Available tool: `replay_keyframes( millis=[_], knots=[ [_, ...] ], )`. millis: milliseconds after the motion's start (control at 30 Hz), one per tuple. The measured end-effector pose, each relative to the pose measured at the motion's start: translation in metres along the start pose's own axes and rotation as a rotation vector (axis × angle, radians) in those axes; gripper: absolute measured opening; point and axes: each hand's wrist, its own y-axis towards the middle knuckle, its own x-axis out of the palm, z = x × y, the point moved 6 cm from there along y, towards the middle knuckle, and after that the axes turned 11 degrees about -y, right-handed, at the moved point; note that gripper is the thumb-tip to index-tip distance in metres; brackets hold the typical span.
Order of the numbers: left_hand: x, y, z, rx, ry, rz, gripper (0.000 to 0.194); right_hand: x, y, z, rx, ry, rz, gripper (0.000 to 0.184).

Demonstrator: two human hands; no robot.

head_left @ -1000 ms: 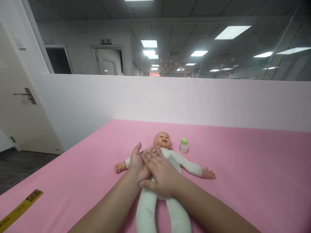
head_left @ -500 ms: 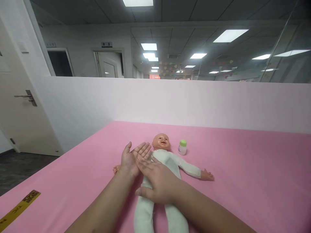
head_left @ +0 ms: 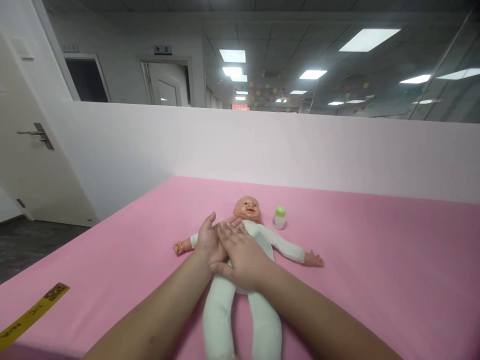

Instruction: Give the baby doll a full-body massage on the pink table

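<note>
A baby doll (head_left: pixel 262 240) in a white suit lies face up on the pink surface (head_left: pixel 375 260), arms spread. My left hand (head_left: pixel 207 241) lies flat on the doll's chest and shoulder, fingers stretched toward its head. My right hand (head_left: pixel 243 257) lies flat over the doll's belly, its fingers overlapping my left hand. Neither hand holds anything. A small white bottle with a green cap (head_left: pixel 279 218) stands upright just right of the doll's head, clear of both hands.
A low white partition wall (head_left: pixel 262 150) runs along the far edge of the pink surface. A yellow tape strip (head_left: pixel 32 316) lies at the near left edge. A white door (head_left: pixel 26 150) stands to the left.
My left hand swung out to the left with its palm turned up, then came back flat onto the doll's chest under my right fingers. The right hand stayed on the belly.
</note>
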Motion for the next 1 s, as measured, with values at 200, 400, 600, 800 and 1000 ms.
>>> replay_keyframes(
  millis=[200,400,600,800,1000],
  knots=[
    [-0.022,0.016,0.035,0.142,0.026,-0.008,0.07,0.004,-0.001,-0.008,-0.047,0.044,-0.006,0.097],
    [-0.018,0.013,0.032,0.147,0.005,-0.023,0.072,-0.001,-0.005,-0.023,-0.176,0.143,0.034,0.097],
    [-0.008,0.002,0.006,0.076,0.002,-0.033,0.071,-0.001,-0.004,-0.02,-0.14,0.129,0.044,0.109],
    [0.002,-0.005,-0.002,0.024,0.038,-0.011,0.071,-0.002,0.0,-0.009,-0.065,0.034,0.048,0.101],
    [-0.005,0.001,0.018,0.091,0.046,-0.013,0.07,-0.001,0.0,-0.005,-0.042,0.007,0.014,0.099]
  ],
)
